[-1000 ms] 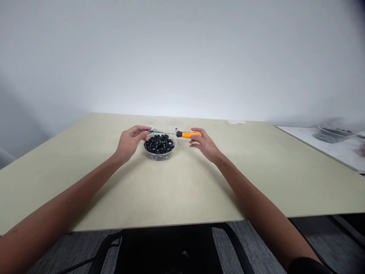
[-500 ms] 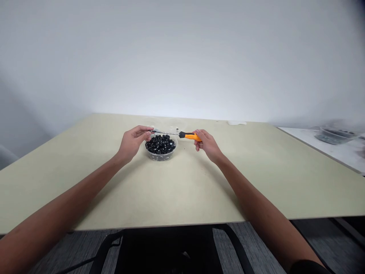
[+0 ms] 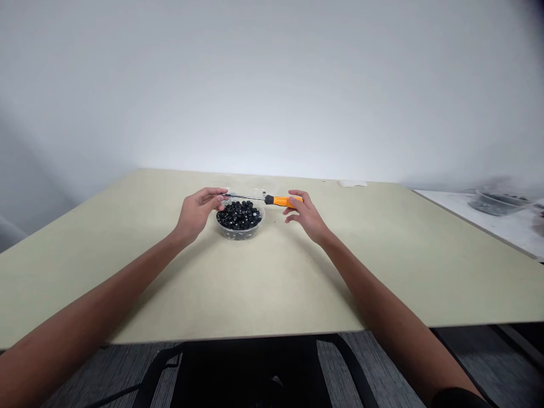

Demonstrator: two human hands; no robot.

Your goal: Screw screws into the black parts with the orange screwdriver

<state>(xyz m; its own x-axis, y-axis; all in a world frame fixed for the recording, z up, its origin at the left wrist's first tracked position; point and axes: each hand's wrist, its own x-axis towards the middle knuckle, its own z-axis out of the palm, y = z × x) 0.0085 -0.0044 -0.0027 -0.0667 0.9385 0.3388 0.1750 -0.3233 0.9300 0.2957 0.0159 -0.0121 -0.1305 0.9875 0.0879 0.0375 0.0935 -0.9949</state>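
Observation:
An orange and black screwdriver (image 3: 280, 201) is held level above the table, its metal shaft pointing left over a clear round bowl (image 3: 239, 233) full of small black parts (image 3: 238, 215). My right hand (image 3: 305, 212) has its thumb and fingers around the orange handle, with the lower fingers loosened. At the bowl's left rim, my left hand (image 3: 202, 209) pinches at the dark tip end of the shaft; whatever small piece is between the fingertips is too small to make out.
Clear lids (image 3: 259, 184) lie behind the bowl on the pale table (image 3: 238, 294). A white item (image 3: 352, 183) rests near the back edge. At the far right, another clear container (image 3: 501, 202) stands on a white surface. A black chair is at the front edge.
The fingers of my right hand have loosened and spread around the handle, and the handle has turned, showing more orange. My left hand has barely moved.

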